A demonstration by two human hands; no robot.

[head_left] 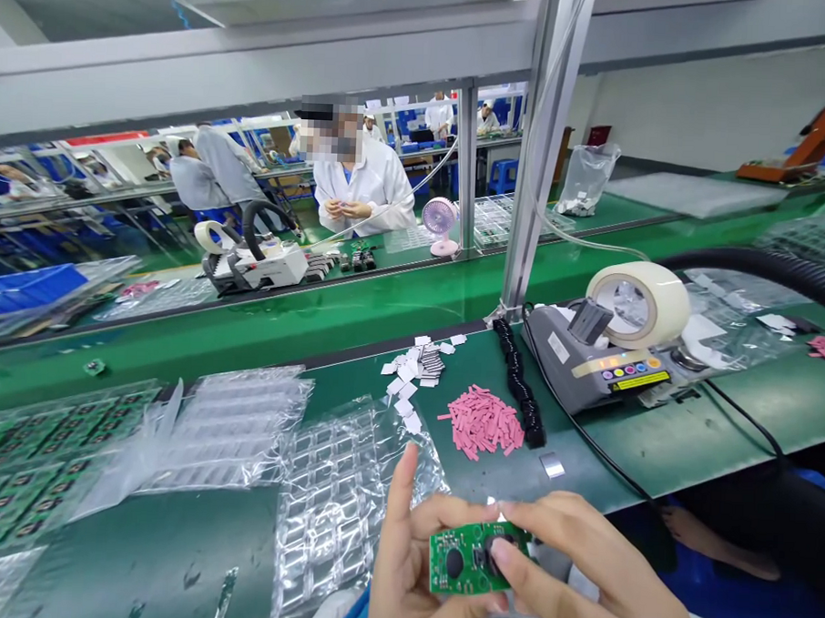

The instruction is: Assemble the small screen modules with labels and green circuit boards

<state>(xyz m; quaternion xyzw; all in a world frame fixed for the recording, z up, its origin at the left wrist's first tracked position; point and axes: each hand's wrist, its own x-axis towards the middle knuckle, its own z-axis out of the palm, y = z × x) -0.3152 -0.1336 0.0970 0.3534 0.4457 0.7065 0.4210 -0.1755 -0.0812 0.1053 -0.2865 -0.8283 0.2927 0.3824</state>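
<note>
Both hands hold one small green circuit board (466,559) above the near edge of the bench. My left hand (408,564) is closed round its left and lower edges, with the index finger pointing up and away. My right hand (592,572) pinches the right part of the board, a fingertip pressing on a black component (494,551) there. A round black blob shows on the left half of the board. Beyond the hands lie a pile of pink strips (482,421), white square pieces (413,377) and a small silver-grey square (551,464).
Clear plastic trays (329,497) lie to the left, beside trays of green boards (29,474). A row of black parts (519,382) lies before a grey tape dispenser (608,354) with a cable. A metal post (532,168) rises behind. Across the bench a co-worker (363,184) sits near a pink fan (441,221).
</note>
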